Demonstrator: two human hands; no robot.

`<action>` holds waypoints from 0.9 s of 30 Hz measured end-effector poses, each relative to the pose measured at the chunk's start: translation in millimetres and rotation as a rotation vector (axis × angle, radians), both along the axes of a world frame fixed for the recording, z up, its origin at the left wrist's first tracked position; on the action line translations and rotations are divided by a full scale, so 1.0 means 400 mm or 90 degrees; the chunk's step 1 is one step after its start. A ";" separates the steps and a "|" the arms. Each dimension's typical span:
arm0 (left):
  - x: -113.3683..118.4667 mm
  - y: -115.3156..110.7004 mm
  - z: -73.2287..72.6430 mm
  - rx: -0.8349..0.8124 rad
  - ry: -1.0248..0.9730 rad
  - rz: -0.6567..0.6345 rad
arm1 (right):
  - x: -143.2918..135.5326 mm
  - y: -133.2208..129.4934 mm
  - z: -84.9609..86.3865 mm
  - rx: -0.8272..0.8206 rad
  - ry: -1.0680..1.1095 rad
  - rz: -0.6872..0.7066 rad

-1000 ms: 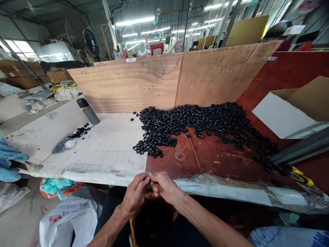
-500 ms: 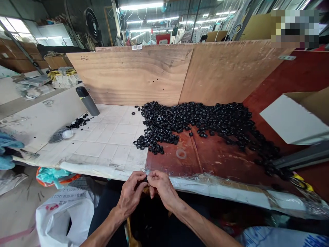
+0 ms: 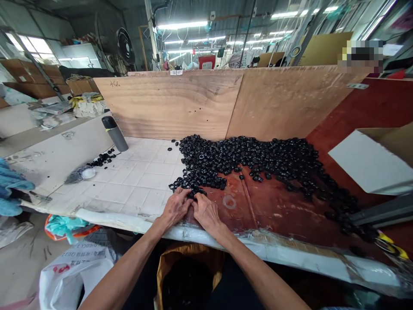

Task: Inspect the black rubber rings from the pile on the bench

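Many small black ring-like parts (image 3: 251, 153) lie heaped on the table, across its white left part and its red-brown right part. At the front left edge of this heap, my left hand (image 3: 177, 206) has its fingers bent down onto the parts. Close beside it, my right hand (image 3: 205, 211) also reaches into the same edge with curled fingers. The fingertips of both hands are among the black parts, and whether they pinch any cannot be made out. Below the table edge, an open yellow-brown bag (image 3: 163, 267) holds something dark.
A grey bottle (image 3: 118, 138) stands at the back left, near a small cluster of black parts (image 3: 102, 159) and a plastic bag (image 3: 76, 174). Wooden boards (image 3: 174, 103) wall the back. A white box (image 3: 371, 161) is at the right; white wrapping covers the front edge (image 3: 267, 249).
Both hands have moved from over the front edge, where they held a small dark piece together, forward to the heap. The view has tilted up slightly. The yellow-brown bag shows more fully.
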State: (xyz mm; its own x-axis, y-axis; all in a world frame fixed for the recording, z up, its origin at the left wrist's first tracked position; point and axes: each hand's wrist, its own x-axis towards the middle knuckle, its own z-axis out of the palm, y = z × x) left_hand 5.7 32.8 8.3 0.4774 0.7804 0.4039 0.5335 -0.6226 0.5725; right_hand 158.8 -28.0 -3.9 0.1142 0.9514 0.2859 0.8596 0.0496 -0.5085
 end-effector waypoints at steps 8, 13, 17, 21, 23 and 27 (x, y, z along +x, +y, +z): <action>0.017 -0.002 0.015 -0.091 0.088 0.125 | 0.034 -0.005 -0.004 0.122 0.154 0.090; -0.030 -0.011 0.041 -0.142 0.152 0.163 | 0.043 0.001 -0.003 0.117 0.228 0.083; -0.053 -0.020 0.013 -0.116 0.056 0.164 | 0.046 0.001 -0.002 0.103 0.249 0.071; -0.036 -0.026 -0.010 -0.044 0.036 0.059 | 0.051 0.005 -0.001 0.120 0.265 0.069; -0.019 -0.024 -0.012 -0.022 0.066 0.031 | 0.054 0.009 -0.004 0.125 0.279 0.075; 0.001 -0.021 -0.011 -0.017 0.087 0.020 | 0.056 0.014 -0.012 0.104 0.332 0.091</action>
